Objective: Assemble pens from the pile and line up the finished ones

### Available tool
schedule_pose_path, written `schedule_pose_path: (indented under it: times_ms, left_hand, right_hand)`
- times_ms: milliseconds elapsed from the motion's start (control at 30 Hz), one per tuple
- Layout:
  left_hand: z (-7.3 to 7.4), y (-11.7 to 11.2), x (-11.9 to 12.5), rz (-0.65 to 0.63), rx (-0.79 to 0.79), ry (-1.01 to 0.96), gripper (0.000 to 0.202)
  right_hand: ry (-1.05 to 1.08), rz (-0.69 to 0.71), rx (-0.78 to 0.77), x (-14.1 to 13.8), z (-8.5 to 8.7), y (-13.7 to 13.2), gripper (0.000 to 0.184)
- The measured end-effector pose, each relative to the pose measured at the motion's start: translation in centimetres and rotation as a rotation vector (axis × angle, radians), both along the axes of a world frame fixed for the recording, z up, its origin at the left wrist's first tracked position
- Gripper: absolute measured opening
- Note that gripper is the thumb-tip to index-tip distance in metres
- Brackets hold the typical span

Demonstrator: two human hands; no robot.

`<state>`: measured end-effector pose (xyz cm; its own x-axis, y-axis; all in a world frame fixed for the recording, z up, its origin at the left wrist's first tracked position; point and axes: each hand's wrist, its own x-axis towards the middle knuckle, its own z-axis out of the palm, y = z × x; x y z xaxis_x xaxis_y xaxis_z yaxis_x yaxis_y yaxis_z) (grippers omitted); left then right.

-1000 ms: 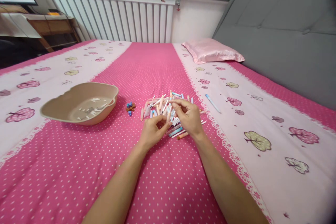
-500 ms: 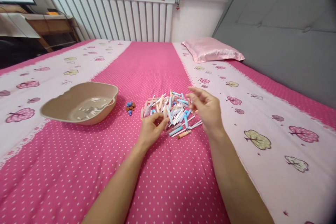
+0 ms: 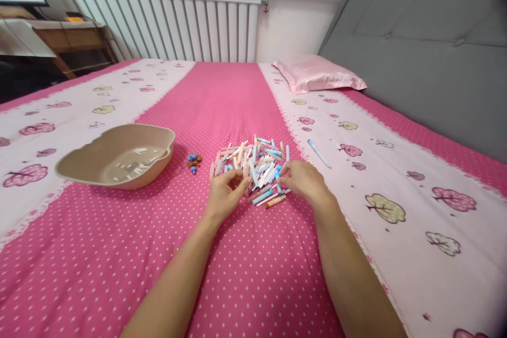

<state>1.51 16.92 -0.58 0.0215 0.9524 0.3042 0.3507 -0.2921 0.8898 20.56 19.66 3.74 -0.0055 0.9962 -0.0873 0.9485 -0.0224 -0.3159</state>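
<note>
A loose pile of pen parts (image 3: 259, 163) lies on the pink dotted bedspread, with pastel barrels, caps and thin white refills mixed together. At its near left edge my left hand (image 3: 225, 193) is closed, thumb and fingertips pinching a pale peach pen barrel (image 3: 246, 169). My right hand (image 3: 304, 182) reaches into the pile's right side, its fingertips closed around a blue pen barrel (image 3: 278, 181), partly covered by the fingers. Beyond the right hand, a slim blue pen (image 3: 319, 153) rests by itself on the white printed strip.
A beige basin (image 3: 99, 156) with small white pieces inside stands to the left. Between it and the pile sits a small heap of blue and brown pieces (image 3: 194, 162). A pink pillow (image 3: 317, 74) lies far right by the grey headboard (image 3: 415, 47); a white radiator (image 3: 170, 26) lines the wall.
My right hand has come down and leftward onto the pile, and its fingers have closed on a blue barrel. The slim blue pen on the right now shows. My left hand stays almost in place.
</note>
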Motion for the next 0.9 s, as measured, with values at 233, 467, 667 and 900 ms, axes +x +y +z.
schedule_pose_path:
  times_ms: [233, 467, 667, 900]
  left_hand:
    - [0.3, -0.1, 0.2, -0.007, -0.015, -0.022, 0.024]
    - [0.0, 0.0, 0.0, -0.01, -0.023, -0.024, 0.026]
    - [-0.2, 0.1, -0.1, -0.006, -0.018, -0.022, 0.026]
    - [0.0, 0.1, -0.1, -0.011, -0.025, -0.018, 0.026]
  right_hand:
    - [-0.042, 0.06, -0.071, -0.7, -1.2, 0.6, 0.018]
    - [0.053, 0.069, -0.004, -0.2, -1.8, 1.1, 0.02]
    - [0.332, 0.036, 0.068, 0.2, -2.4, 1.6, 0.03]
    - [0.441, 0.056, 0.077, 0.0, -2.5, 1.7, 0.048]
